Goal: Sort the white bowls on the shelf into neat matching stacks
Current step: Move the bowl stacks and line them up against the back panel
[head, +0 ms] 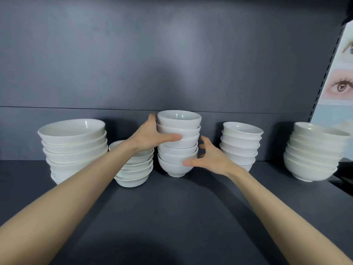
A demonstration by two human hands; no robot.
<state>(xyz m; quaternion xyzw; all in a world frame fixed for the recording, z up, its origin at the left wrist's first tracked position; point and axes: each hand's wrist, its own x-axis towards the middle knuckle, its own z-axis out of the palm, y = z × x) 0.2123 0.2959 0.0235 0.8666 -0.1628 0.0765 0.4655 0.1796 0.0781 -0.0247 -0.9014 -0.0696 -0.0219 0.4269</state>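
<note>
Several stacks of white bowls stand along the back of a dark shelf [172,207]. The middle stack [179,127] is the tallest, made of deep small bowls. My left hand [150,136] wraps round its left side, thumb across the front at mid height. My right hand [208,157] is at its lower right, thumb touching the bottom bowls, fingers spread and curled just off the stack. A wide-bowl stack [74,144] stands at the far left, and a low stack of shallow bowls [133,173] sits partly behind my left forearm.
Two more bowl stacks stand to the right: a small-bowl stack [240,144] and a leaning larger stack [315,152] near the shelf's right end. A poster with eyes [342,81] hangs on the right. The dark back panel [172,64] rises close behind the stacks.
</note>
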